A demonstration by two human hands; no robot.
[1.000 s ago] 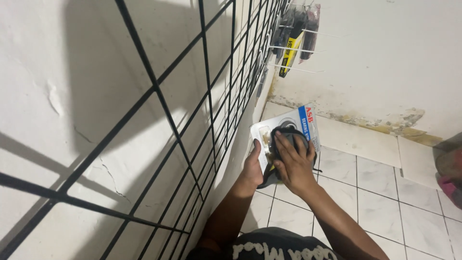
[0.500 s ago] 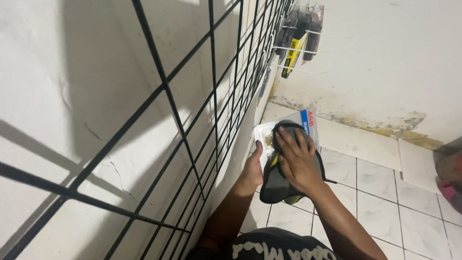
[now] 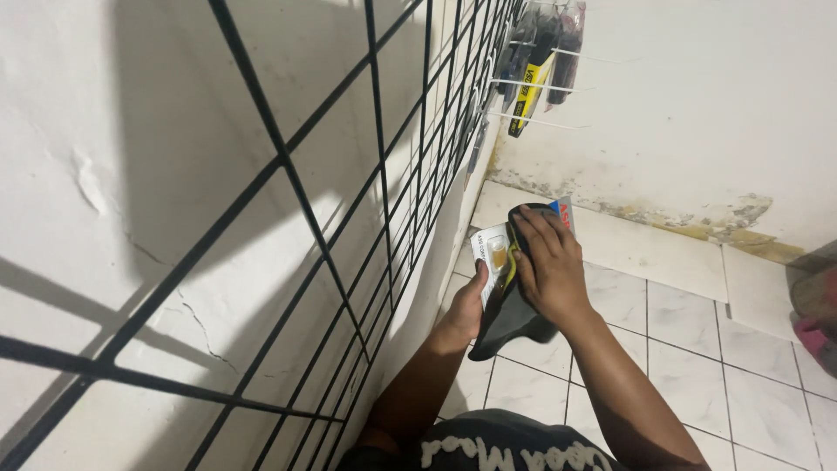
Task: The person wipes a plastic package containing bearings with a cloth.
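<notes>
The left hand (image 3: 466, 307) holds a flat carded pack (image 3: 495, 255) by its lower left edge, thumb on the front face and the other fingers hidden behind it, so this grip is closed on the pack. The pack sits out in front of the person's chest, above the tiled floor (image 3: 689, 349) and just beside the white wall (image 3: 131, 174) that carries the black wire grid (image 3: 375, 174). The right hand (image 3: 547, 266) lies palm down over a dark cloth (image 3: 510, 314), pressing it flat against the pack's face; its fingers are spread and extended, not curled, so it is pushing on the cloth and not pinching it. The cloth's lower end hangs free below both hands.

The pack looks light and thin, probably stiff card with a clear plastic front, likely to flex if squeezed at the middle and a bit slick on the plastic, so the edges are the sound place to hold it. The cloth looks soft and limp and will bunch wherever it is taken.

Both forearms reach forward and slightly upward from the body, right wrist bent down over the pack. More packs (image 3: 540, 61) hang on white hooks farther along the grid
</notes>
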